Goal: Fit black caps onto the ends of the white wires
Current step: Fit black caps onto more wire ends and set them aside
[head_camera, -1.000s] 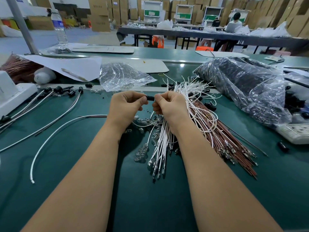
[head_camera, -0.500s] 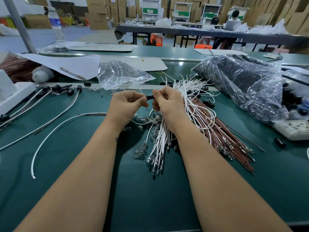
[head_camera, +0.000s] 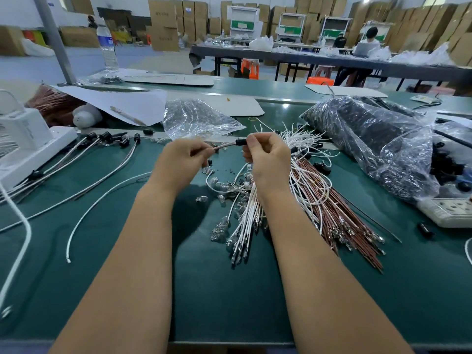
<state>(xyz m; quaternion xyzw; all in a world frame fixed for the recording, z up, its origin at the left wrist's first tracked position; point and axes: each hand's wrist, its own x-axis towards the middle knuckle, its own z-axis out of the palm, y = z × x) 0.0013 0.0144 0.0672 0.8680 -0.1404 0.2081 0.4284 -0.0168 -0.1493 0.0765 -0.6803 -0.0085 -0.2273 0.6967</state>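
Note:
Above the green table, my right hand [head_camera: 268,159] pinches a small black cap [head_camera: 241,142] between thumb and forefinger. My left hand [head_camera: 182,162] pinches the wire [head_camera: 224,146] that runs into the cap; a short stretch of it shows between the hands. Under my right hand lies a bundle of white wires [head_camera: 249,213] with metal terminals, beside a bundle of brown wires [head_camera: 339,213]. Finished wires with black caps [head_camera: 107,137] lie at the left. Small clear bulbs [head_camera: 221,200] are scattered under the hands.
A clear bag of black parts [head_camera: 370,139] fills the right side, with a white power strip [head_camera: 449,210] below it. A crumpled clear bag [head_camera: 196,118] lies behind my hands. A white machine [head_camera: 28,139] stands at the left. Loose long white cables [head_camera: 102,198] cross the left table.
My hands have drawn apart a little, so a short length of wire now shows between the left fingers and the cap. The view has tilted up.

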